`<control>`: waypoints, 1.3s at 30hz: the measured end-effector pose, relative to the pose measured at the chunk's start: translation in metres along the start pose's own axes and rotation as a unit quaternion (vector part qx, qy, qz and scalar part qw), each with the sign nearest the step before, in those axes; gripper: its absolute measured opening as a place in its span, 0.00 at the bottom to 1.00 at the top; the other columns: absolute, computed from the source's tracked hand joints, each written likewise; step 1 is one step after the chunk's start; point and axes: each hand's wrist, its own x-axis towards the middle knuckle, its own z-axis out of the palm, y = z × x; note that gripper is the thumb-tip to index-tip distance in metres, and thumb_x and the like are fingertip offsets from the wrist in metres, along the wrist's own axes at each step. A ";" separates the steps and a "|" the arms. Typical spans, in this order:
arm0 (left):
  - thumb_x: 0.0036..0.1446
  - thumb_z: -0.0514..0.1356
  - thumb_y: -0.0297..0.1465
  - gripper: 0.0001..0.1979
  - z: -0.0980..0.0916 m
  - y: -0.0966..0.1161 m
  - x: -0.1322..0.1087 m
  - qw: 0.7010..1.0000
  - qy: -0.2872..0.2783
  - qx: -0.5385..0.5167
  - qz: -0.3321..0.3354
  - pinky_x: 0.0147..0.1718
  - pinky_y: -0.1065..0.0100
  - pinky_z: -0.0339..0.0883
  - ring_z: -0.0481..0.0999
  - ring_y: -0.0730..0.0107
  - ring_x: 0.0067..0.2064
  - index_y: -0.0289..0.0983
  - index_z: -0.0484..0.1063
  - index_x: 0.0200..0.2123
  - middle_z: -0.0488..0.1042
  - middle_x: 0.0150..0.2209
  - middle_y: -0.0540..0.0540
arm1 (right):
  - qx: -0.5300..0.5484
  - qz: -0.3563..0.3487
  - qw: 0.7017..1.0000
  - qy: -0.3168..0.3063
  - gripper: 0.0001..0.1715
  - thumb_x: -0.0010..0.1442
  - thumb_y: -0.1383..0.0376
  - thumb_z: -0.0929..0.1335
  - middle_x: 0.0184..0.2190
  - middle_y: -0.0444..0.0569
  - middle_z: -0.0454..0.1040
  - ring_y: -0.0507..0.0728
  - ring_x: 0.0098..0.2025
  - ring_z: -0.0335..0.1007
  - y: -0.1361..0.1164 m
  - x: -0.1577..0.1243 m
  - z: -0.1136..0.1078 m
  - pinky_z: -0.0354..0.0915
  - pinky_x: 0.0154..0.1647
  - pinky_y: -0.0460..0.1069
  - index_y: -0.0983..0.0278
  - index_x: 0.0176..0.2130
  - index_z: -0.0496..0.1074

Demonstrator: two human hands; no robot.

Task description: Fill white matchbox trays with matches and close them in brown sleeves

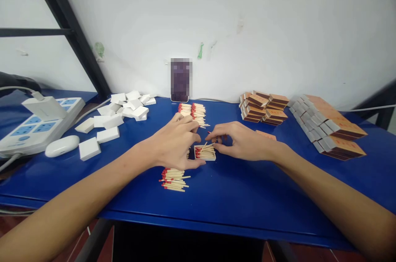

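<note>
A small white matchbox tray [205,153] full of red-tipped matches sits on the blue table [235,196]. My left hand [176,142] curls round the tray's left side, thumb along its near edge, holding it. My right hand [239,140] pinches matches at the tray's right end with its fingertips. A loose pile of matches [173,180] lies just in front of my left hand. Two more rows of matches [193,112] lie behind my hands, near the wall.
Several empty white trays [123,109] lie scattered at the left. Orange matchbox sleeves [264,108] are stacked at the back right, and a long row of finished boxes [329,128] runs at the far right. A power strip [37,123] and a white case [62,145] sit far left. A phone [181,79] leans on the wall.
</note>
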 end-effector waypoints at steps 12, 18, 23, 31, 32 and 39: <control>0.54 0.60 0.44 0.18 0.003 0.003 0.004 0.998 -0.031 -0.048 -0.010 0.43 0.60 0.62 0.69 0.65 0.34 0.33 0.78 0.32 0.70 0.29 0.45 | 0.027 -0.006 0.999 0.030 0.05 0.55 0.70 0.67 0.26 0.44 0.72 0.50 0.27 0.64 -0.004 0.001 0.007 0.59 0.30 0.45 0.64 0.30 0.74; 0.51 0.62 0.41 0.15 0.004 0.005 0.004 0.996 -0.025 -0.079 -0.026 0.33 0.63 0.65 0.70 0.67 0.29 0.33 0.78 0.31 0.71 0.27 0.45 | 0.051 -0.036 0.998 0.022 0.07 0.53 0.73 0.67 0.27 0.42 0.72 0.49 0.27 0.64 -0.005 0.001 0.006 0.60 0.30 0.44 0.64 0.31 0.74; 0.50 0.61 0.40 0.14 0.002 0.006 0.004 0.996 -0.031 -0.076 -0.029 0.25 0.66 0.60 0.69 0.69 0.25 0.34 0.77 0.31 0.71 0.25 0.46 | 0.050 -0.045 0.998 0.021 0.07 0.54 0.73 0.67 0.27 0.43 0.73 0.49 0.28 0.64 -0.007 0.001 0.004 0.60 0.32 0.45 0.64 0.31 0.74; 0.50 0.60 0.43 0.16 0.004 0.008 0.004 0.999 -0.020 -0.028 -0.004 0.28 0.64 0.55 0.69 0.69 0.25 0.36 0.77 0.28 0.72 0.24 0.48 | 0.023 -0.043 0.999 -0.005 0.02 0.54 0.67 0.69 0.28 0.44 0.73 0.50 0.29 0.65 -0.007 -0.002 0.003 0.60 0.32 0.46 0.64 0.30 0.74; 0.50 0.60 0.44 0.16 0.004 0.008 0.004 0.999 -0.018 -0.026 0.000 0.30 0.63 0.55 0.68 0.70 0.25 0.36 0.77 0.28 0.72 0.24 0.48 | 0.021 -0.042 0.999 -0.010 0.03 0.55 0.66 0.69 0.28 0.44 0.73 0.50 0.29 0.65 -0.007 -0.002 0.004 0.60 0.32 0.46 0.64 0.30 0.73; 0.52 0.60 0.44 0.17 0.003 0.006 0.004 0.998 -0.032 -0.045 0.005 0.39 0.60 0.54 0.64 0.72 0.24 0.36 0.76 0.27 0.72 0.22 0.50 | 0.012 -0.016 1.000 0.004 0.04 0.57 0.65 0.69 0.27 0.43 0.71 0.49 0.28 0.64 -0.003 0.001 0.008 0.58 0.31 0.46 0.64 0.31 0.73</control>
